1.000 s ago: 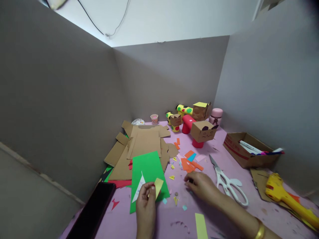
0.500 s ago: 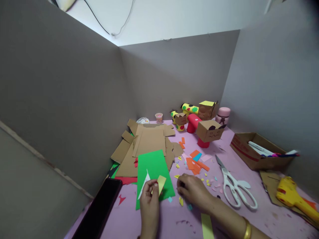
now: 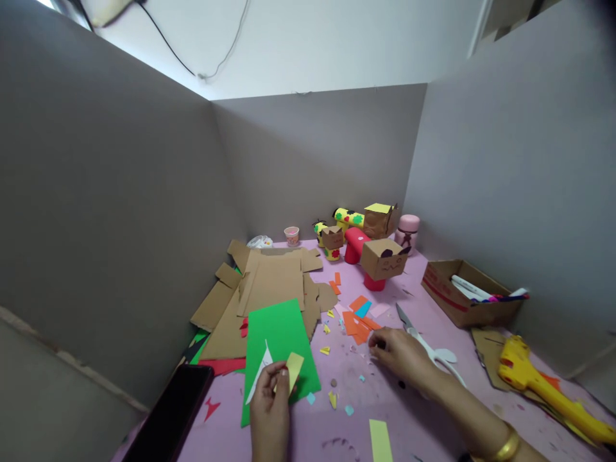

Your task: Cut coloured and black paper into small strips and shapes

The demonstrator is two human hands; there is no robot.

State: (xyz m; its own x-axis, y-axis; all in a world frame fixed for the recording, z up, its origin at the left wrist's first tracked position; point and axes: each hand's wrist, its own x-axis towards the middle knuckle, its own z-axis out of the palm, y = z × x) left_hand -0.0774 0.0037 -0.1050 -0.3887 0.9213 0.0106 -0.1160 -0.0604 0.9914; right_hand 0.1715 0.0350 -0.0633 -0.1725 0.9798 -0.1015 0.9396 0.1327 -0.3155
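Head view looks down on a pink table (image 3: 433,423) boxed in by grey partition walls. Left hand (image 3: 269,410) is low in the middle, fingers closed in a pinch on a small yellow slip (image 3: 293,370), which stands tilted above a green sheet (image 3: 279,333). A white scrap (image 3: 262,369) lies on that sheet just beside the thumb. Right hand (image 3: 404,359) rests palm down on the table to the right, fingers loosely curled with the tips near tiny paper bits; whether it has hold of anything I cannot tell. It partly covers white scissors (image 3: 436,354), whose blades point away from the person. A gold bangle (image 3: 505,446) sits on that wrist.

Behind the green sheet lies a heap of flat cardboard (image 3: 269,282), with orange scraps (image 3: 359,321) to its right (one blue piece among them). Further back stand cardboard figures (image 3: 382,256) on red tubes, near a pink bottle (image 3: 409,231) and a small cup (image 3: 291,235). At right, an open box (image 3: 462,308) holds markers, and a yellow glue gun (image 3: 534,378) lies nearer the edge. A dark phone (image 3: 168,417) lies at lower left, and a yellow-green strip (image 3: 380,439) lies near the bottom edge.
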